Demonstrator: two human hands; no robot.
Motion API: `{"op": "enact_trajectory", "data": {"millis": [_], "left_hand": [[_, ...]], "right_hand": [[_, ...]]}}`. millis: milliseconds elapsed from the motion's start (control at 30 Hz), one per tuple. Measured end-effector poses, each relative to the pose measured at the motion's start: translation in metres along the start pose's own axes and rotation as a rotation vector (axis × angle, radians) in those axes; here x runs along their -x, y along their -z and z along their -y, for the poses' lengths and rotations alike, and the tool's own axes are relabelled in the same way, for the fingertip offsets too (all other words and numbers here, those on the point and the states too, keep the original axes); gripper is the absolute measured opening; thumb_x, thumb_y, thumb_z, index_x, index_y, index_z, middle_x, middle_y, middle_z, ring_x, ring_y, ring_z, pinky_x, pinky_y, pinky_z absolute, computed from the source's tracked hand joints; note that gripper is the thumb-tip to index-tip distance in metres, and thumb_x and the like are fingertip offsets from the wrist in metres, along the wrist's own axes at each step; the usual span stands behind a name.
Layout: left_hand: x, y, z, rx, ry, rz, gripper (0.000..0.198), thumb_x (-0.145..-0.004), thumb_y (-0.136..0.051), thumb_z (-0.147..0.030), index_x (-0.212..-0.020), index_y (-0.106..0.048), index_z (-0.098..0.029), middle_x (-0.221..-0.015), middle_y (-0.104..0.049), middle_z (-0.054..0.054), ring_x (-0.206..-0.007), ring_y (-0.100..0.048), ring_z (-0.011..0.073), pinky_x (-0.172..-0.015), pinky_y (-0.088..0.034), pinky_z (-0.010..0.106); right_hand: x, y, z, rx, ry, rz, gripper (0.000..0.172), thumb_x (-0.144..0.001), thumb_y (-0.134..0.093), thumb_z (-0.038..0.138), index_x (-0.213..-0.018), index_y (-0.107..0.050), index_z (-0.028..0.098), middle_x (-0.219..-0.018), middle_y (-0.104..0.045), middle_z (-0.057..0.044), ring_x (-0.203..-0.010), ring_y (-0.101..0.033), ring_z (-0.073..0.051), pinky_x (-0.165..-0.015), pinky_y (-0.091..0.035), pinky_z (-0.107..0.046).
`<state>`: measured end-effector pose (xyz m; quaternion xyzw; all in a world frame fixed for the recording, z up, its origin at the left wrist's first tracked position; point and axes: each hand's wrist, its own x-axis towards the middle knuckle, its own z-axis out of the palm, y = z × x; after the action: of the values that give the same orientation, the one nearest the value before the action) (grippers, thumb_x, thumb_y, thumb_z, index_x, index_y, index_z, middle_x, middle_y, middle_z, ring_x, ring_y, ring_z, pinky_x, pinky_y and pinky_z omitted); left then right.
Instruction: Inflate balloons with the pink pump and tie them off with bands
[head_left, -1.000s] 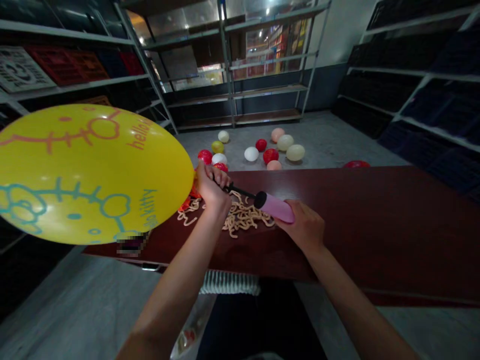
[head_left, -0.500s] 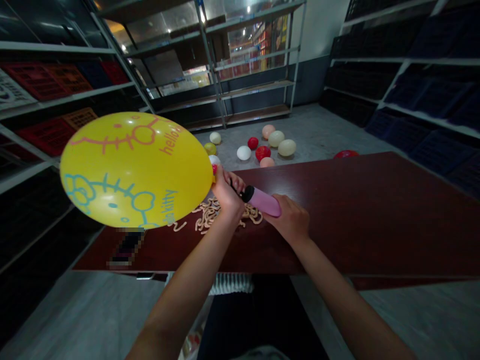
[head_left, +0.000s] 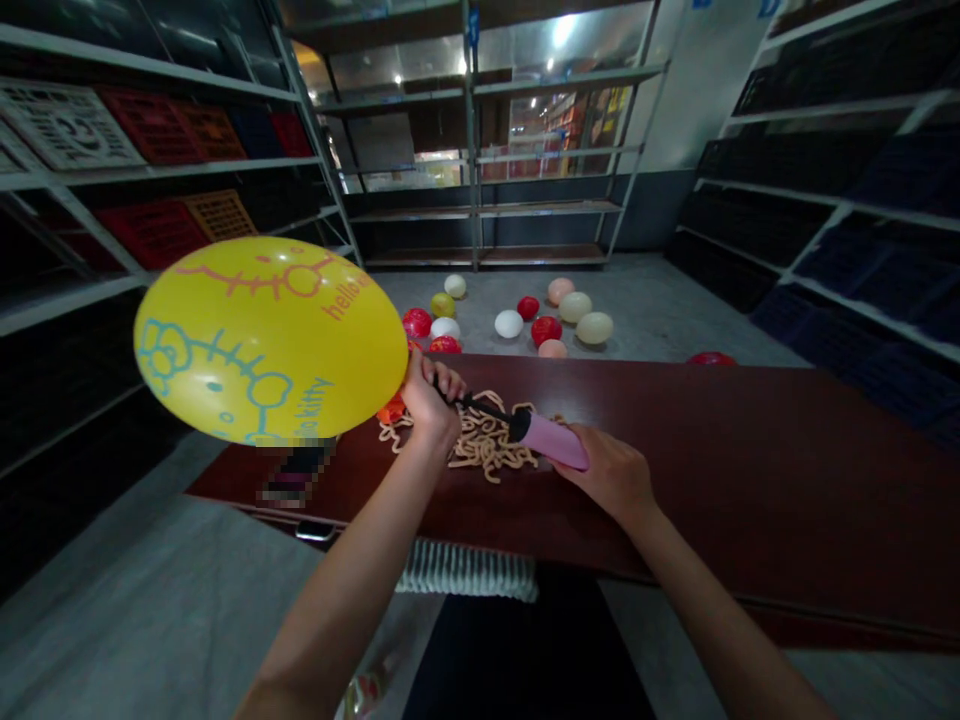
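Observation:
A big yellow balloon [head_left: 270,340] with orange and teal cartoon print hangs at the left, over the table's edge. My left hand [head_left: 429,396] is closed round its neck, where the black nozzle of a pink hand pump [head_left: 551,439] goes in. My right hand [head_left: 611,473] is closed on the pump's pink barrel, which is drawn out from the nozzle rod. Under both hands lies a pile of pale, uninflated balloons [head_left: 480,445] on the dark red table [head_left: 750,470], with a few red ones [head_left: 391,410] beside my left hand.
Several inflated balloons [head_left: 547,315], red, white, cream and peach, lie on the grey floor beyond the table. Metal shelving lines the left, right and back walls, with red and orange crates [head_left: 154,225] at the left. A blurred dark object [head_left: 294,475] lies at the table's left end.
My right hand has pulled the pink barrel back out along the rod after pushing it in half a second ago. The balloon and my left hand stay together; the view has shifted.

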<state>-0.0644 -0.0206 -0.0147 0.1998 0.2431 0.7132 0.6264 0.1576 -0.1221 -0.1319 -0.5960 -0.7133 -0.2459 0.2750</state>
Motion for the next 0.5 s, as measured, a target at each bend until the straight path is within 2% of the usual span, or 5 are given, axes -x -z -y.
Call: {"op": "enact_trajectory", "data": {"millis": [167,267,367,500], "left_hand": [[-0.012,0.029,-0.037,0.060,-0.021,-0.056,0.047,-0.101,-0.041,-0.030,-0.059,-0.024,-0.019,-0.042,-0.024,-0.006,-0.033,-0.022,0.0085,-0.040,-0.021,0.025],[-0.014,0.036,-0.047,0.082,-0.035,-0.079,0.046,-0.101,-0.040,-0.028,-0.059,-0.024,-0.019,-0.042,-0.023,-0.006,-0.033,-0.020,0.0083,-0.040,-0.020,0.025],[-0.010,0.032,-0.046,0.082,-0.055,-0.084,0.046,-0.101,-0.041,-0.027,-0.059,-0.025,-0.019,-0.043,-0.024,-0.006,-0.034,-0.021,0.0081,-0.040,-0.020,0.025],[-0.005,0.016,-0.035,0.096,-0.097,-0.071,0.048,-0.101,-0.044,-0.030,-0.058,-0.025,-0.019,-0.044,-0.024,-0.006,-0.035,-0.022,0.0076,-0.040,-0.021,0.024]], "right_hand": [[0.000,-0.004,-0.001,0.020,0.115,0.009,0.042,-0.091,-0.060,0.051,-0.111,-0.067,0.015,-0.094,-0.076,-0.008,-0.076,-0.071,-0.020,-0.071,-0.047,-0.029],[-0.001,-0.004,0.000,0.005,0.168,-0.007,0.042,-0.092,-0.059,0.051,-0.110,-0.067,0.015,-0.096,-0.077,-0.009,-0.078,-0.072,-0.021,-0.073,-0.048,-0.029],[-0.001,-0.004,0.000,-0.015,0.157,-0.008,0.043,-0.091,-0.059,0.052,-0.108,-0.068,0.014,-0.094,-0.077,-0.009,-0.077,-0.072,-0.021,-0.073,-0.049,-0.029],[0.001,-0.003,-0.003,-0.059,0.059,-0.005,0.044,-0.088,-0.062,0.052,-0.109,-0.069,0.015,-0.095,-0.077,-0.009,-0.077,-0.073,-0.021,-0.072,-0.051,-0.029]]}}
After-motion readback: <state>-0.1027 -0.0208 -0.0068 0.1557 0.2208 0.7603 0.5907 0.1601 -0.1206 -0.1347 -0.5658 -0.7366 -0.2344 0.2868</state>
